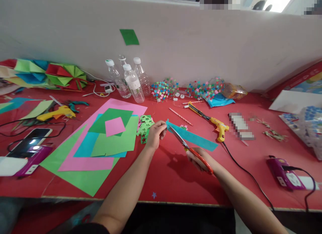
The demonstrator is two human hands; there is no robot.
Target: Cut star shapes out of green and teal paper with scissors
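My left hand (157, 131) pinches the left end of a blue paper strip (196, 138), where a small star shape shows at the tip. The strip slants away to the right above the red table. In my right hand (201, 158) is a pair of scissors (184, 143) with orange-red handles. Their blades point up and left, meeting the strip just beside my left fingertips. Left of that hand lies a pile of green paper stars (145, 126). A few pink and green stars (183, 127) lie behind the strip.
Stacked coloured sheets (114, 143) cover the left side. Plastic bottles (133, 83) stand at the back. A yellow glue gun (219, 128) with a black cord lies right; another glue gun (56, 113) lies left. A purple power box (285, 173) sits near the right front edge.
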